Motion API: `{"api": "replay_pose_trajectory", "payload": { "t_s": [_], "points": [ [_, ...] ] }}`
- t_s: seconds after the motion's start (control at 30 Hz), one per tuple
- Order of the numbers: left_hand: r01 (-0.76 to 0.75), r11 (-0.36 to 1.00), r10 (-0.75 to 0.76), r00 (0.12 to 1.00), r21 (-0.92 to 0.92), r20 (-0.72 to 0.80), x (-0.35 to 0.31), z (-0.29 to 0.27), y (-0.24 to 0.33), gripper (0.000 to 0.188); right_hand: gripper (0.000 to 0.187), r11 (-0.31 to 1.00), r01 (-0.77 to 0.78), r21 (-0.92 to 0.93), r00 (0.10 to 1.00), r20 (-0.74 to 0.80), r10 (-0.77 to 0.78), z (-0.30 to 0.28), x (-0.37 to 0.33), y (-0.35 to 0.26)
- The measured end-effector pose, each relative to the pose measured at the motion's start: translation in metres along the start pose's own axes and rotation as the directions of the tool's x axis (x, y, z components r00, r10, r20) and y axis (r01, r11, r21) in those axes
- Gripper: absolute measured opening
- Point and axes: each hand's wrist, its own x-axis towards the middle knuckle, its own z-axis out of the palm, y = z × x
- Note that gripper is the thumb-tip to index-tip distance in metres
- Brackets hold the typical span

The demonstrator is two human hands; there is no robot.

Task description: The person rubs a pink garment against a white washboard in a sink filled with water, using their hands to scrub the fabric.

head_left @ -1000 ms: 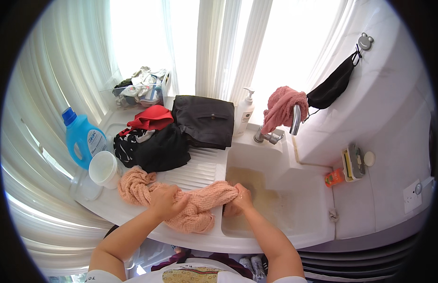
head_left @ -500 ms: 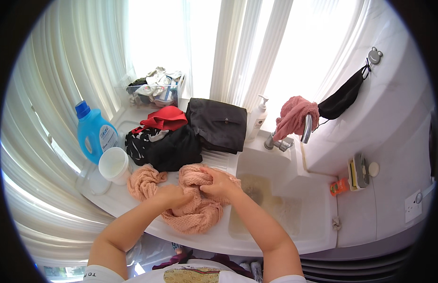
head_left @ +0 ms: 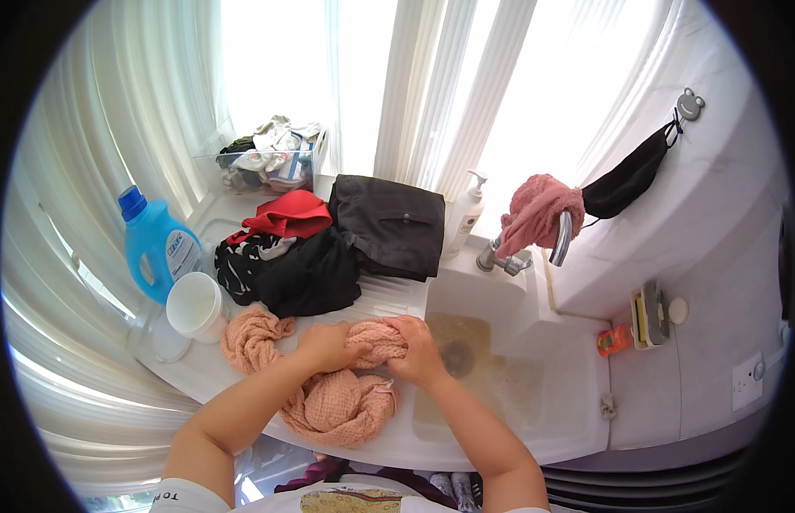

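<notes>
A peach waffle-textured towel (head_left: 337, 403) lies bunched on the white sink's ribbed side board. Its folds spread left toward the white tub and down to the front rim. Gathered between both hands is one thick roll of it. My left hand (head_left: 326, 346) closes around the roll's left part, thumb pointing right. On its other end my right hand (head_left: 417, 352) is closed, next to the basin's left edge. Behind the towel sits a heap of black clothes (head_left: 307, 278) with a red cloth (head_left: 290, 214) on top. Fingers partly hide the gripped fabric.
The basin (head_left: 508, 389) at right holds shallow cloudy water. A faucet (head_left: 561, 239) carries a pink cloth. Around the board stand a blue detergent bottle (head_left: 162, 248), white tub (head_left: 196, 306), folded dark trousers (head_left: 389, 227), pump bottle (head_left: 464, 214) and clear bin of clothes (head_left: 269, 162).
Both hands have shifted and now squeeze a roll of the towel together. My right hand has turned upright around its right end. The lower folds have slid toward the front rim.
</notes>
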Motion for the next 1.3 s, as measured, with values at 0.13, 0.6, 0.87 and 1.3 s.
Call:
{"api": "replay_pose_trajectory", "payload": {
  "t_s": [0.13,0.6,0.87,1.3],
  "points": [
    [0.058,0.994,-0.079,0.970,-0.097,-0.228,0.019,0.033,-0.021,0.055,0.070,0.966,0.222,-0.130,0.975,0.017,-0.222,0.027,-0.005,-0.023],
    [-0.600,0.793,0.555,0.785,-0.110,-0.276,0.020,0.032,-0.037,0.042,0.068,0.905,0.426,-0.014,0.905,0.015,-0.426,0.027,-0.014,0.016],
    [-0.291,0.939,0.180,0.870,-0.182,-0.460,0.060,0.036,-0.011,0.047,0.064,0.884,-0.400,-0.241,0.916,-0.131,0.378,0.022,0.055,0.022],
    [-0.264,0.964,0.223,0.876,-0.037,-0.428,0.078,0.038,-0.011,0.030,0.048,0.792,-0.341,-0.506,0.898,-0.423,0.117,0.046,0.049,0.008]
  ]
}}
